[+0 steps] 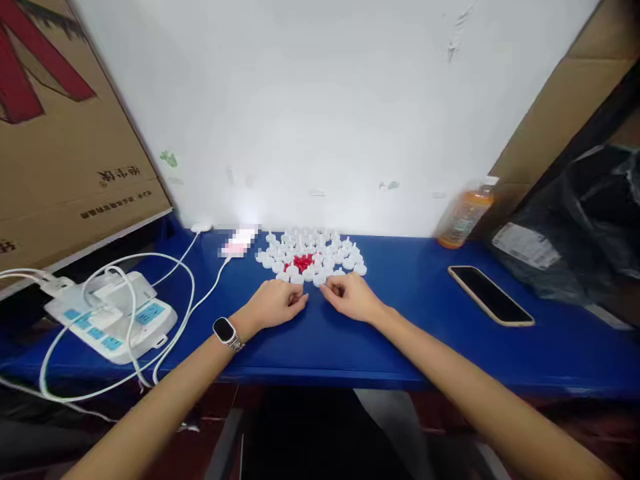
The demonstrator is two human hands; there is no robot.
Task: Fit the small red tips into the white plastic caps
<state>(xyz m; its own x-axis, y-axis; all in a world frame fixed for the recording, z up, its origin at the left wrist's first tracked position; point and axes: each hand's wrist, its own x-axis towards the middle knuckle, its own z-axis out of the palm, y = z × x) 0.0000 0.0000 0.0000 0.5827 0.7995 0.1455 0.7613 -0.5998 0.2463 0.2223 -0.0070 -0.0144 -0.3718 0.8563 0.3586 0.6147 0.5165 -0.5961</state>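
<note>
Forearms entering from 7 and 5 o'clock, converging on the near half of the blue table. Left hand, watch on its wrist, resting knuckles-up with fingers curled and thumb meeting fingertips; right hand likewise loosely curled, fingertips pinched toward each other, whether around a small piece cannot be told. Both grips level with one another and nearly touching, neither clearly nearer. Straight ahead at 12 o'clock, just beyond the fingertips, cluster of small white caps, roughly round with no marked long axis, its near rim almost touching both hands, red pieces at its centre. Farther out: power strip with white cables at 9 o'clock, phone at 3 o'clock, orange bottle at 2 o'clock by the wall.
</note>
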